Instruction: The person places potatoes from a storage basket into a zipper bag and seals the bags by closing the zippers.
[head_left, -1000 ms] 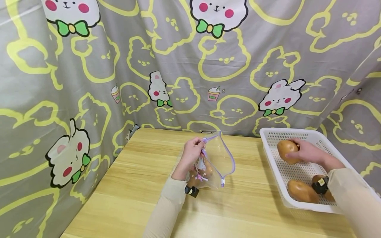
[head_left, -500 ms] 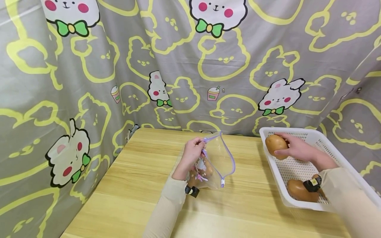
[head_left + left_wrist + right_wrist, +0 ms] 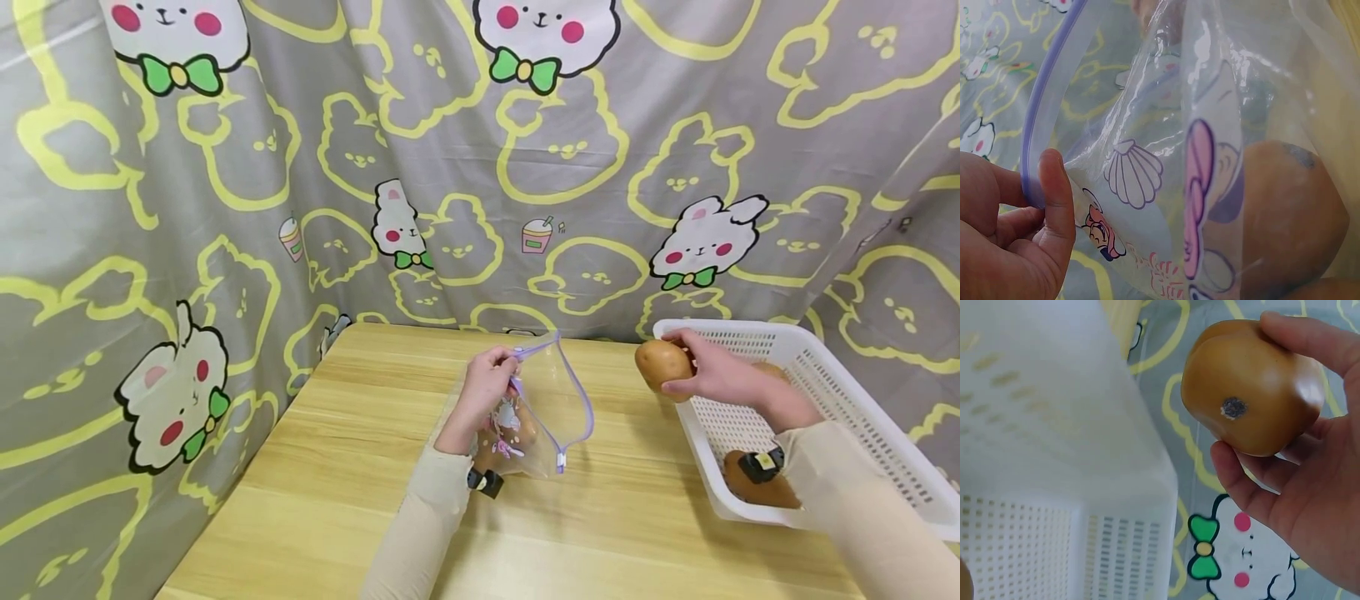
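Moved left to the white basket's rim, grasping a glossy, dark-patched brown potato between right fingers. Pinching a clear zip bag with left fingers.

A clear plastic bag, purple-rimmed and cartoon-printed, stands open towards the right in the lower centre of the head view, brown lumps inside. A smooth, rounded brown fruit or vegetable, dark-spotted at one end, is held up right of centre.
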Available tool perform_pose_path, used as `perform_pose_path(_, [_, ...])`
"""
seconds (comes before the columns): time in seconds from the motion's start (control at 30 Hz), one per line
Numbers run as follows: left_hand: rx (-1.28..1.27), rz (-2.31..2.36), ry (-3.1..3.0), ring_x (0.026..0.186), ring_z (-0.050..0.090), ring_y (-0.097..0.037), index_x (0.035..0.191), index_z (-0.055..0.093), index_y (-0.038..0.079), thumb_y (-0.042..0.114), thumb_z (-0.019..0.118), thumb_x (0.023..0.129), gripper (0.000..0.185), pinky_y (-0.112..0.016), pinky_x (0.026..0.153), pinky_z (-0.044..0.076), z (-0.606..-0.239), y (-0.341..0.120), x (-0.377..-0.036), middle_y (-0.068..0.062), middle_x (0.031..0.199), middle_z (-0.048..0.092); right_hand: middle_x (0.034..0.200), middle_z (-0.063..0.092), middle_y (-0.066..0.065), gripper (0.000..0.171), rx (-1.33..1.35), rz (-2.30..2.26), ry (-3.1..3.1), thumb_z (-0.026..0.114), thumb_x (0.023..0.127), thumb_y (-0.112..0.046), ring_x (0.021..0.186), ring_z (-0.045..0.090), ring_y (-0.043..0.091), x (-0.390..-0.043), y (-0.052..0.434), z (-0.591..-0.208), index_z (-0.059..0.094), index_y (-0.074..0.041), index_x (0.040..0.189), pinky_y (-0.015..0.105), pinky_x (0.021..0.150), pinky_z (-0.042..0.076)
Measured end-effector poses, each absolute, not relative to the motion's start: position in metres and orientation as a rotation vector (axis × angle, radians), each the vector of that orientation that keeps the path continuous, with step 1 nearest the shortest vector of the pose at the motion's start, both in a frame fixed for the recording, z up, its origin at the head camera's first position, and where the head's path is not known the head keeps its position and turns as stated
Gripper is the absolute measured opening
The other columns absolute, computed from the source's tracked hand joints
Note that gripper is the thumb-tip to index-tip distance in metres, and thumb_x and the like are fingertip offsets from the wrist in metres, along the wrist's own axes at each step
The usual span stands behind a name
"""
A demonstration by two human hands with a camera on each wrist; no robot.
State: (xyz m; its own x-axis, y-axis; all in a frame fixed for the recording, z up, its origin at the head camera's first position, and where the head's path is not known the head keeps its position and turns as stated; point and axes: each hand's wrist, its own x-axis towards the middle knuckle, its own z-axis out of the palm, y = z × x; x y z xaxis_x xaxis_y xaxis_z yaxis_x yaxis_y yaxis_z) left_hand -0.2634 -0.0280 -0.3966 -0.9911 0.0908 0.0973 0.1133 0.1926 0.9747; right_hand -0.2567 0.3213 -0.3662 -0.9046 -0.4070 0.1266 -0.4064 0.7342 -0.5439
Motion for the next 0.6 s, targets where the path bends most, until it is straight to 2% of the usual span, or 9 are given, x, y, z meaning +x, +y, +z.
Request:
perform_pose_path(0.13, [-0.212, -1.976, -2.407, 0.050, 0.051, -0.010, 0.101, 0.063, -0.006, 0.009, 0.052, 0.096, 0.019, -0.024, 0.049, 0.048, -0.397, -0.028, -0.265, -0.007, 0.078, 0.055, 0.111, 0.055, 0.017, 0.071, -0.709, -0.904, 2.906, 0.079, 0.077, -0.023, 0.094, 0.055, 0.027, -0.255, 0.310, -0.365, 0.037, 0.002, 0.129, 0.039, 0.077, 0.048])
perform_pose_path(0.33, [-0.204, -1.969, -2.421, 0.049, 0.051, -0.010, 0.100, 0.063, -0.006, 0.008, 0.051, 0.096, 0.019, -0.021, 0.048, 0.047, -0.396, -0.028, -0.264, -0.005, 0.076, 0.054, 0.108, 0.057, 0.014, 0.069, -0.783, -0.881, 2.924, 0.080, 0.076, -0.023, 0.092, 0.056, 0.024, -0.252, 0.294, -0.364, 0.040, 0.000, 0.128, 0.040, 0.078, 0.048])
perform_pose_path(0.6, [-0.206, -1.973, -2.416, 0.049, 0.051, -0.010, 0.094, 0.064, 0.000, 0.008, 0.051, 0.095, 0.016, -0.022, 0.048, 0.048, -0.396, -0.028, -0.264, -0.005, 0.076, 0.054, 0.105, 0.059, 0.008, 0.069, -0.892, -0.846, 2.894, 0.078, 0.078, -0.026, 0.085, 0.055, 0.018, -0.248, 0.274, -0.365, 0.042, -0.005, 0.133, 0.036, 0.072, 0.047])
